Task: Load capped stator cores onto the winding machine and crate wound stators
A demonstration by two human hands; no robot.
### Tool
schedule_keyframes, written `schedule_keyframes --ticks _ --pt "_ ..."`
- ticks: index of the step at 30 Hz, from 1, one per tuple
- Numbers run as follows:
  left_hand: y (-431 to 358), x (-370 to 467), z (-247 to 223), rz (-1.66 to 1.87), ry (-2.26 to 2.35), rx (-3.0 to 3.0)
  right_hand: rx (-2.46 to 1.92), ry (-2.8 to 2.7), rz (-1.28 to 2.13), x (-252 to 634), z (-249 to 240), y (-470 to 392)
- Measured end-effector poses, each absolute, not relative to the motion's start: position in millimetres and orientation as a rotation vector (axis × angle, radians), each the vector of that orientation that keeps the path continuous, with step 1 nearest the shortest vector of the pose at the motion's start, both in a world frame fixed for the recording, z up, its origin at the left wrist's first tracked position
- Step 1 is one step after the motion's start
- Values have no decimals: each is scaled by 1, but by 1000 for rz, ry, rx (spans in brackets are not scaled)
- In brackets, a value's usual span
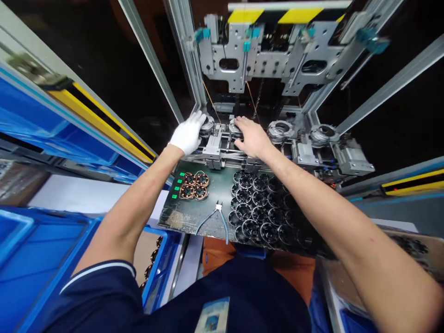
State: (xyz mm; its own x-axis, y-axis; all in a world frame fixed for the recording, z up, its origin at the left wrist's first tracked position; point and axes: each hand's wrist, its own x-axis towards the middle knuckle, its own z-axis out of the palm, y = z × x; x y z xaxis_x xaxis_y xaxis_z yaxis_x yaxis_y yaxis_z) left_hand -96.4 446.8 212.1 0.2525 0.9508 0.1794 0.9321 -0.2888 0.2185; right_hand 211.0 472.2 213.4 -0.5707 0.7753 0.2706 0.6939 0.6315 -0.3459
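No legible text, labels or numbers

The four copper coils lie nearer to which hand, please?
Left: the gloved left hand is just beyond the coils; the right hand is farther off, beyond and to their right.

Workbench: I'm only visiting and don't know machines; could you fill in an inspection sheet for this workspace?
Surface: dark board, scuffed along its front edge.
Job's things: four copper-wound parts at the board's left; rows of dark round housings at its right; four round fixtures behind it.
Clutter: pliers, handles spread, between those two groups.
Hands: gloved left hand at the leftmost fixture; bare right hand at the next; grips unclear.
Cables: thin strands below the overhead plate.
Surroundings: metal posts; black-and-yellow strip; blue bins at left.
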Motion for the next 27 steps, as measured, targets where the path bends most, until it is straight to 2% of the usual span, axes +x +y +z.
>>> schedule_keyframes --ticks 5,11,14,17,20,23,27 --pt "434 -76 251 479 1893 2352 -1186 -2385 342 205 241 455" --pt "367 -26 284 980 2010 2123 -855 -2217 379 180 264 347" --pt "317 3 281 1434 1665 1721 -726 -2088 416 176 248 280" --pt "275 35 280 1841 940 973 -632 -2022 460 189 232 242" --pt "247 65 282 1835 582 649 -583 -1986 521 212 225 220" --pt "224 87 280 1754 588 626 -547 -1983 649 234 226 188" --pt "194 106 283 1739 664 658 -390 -2042 1001 255 222 141"
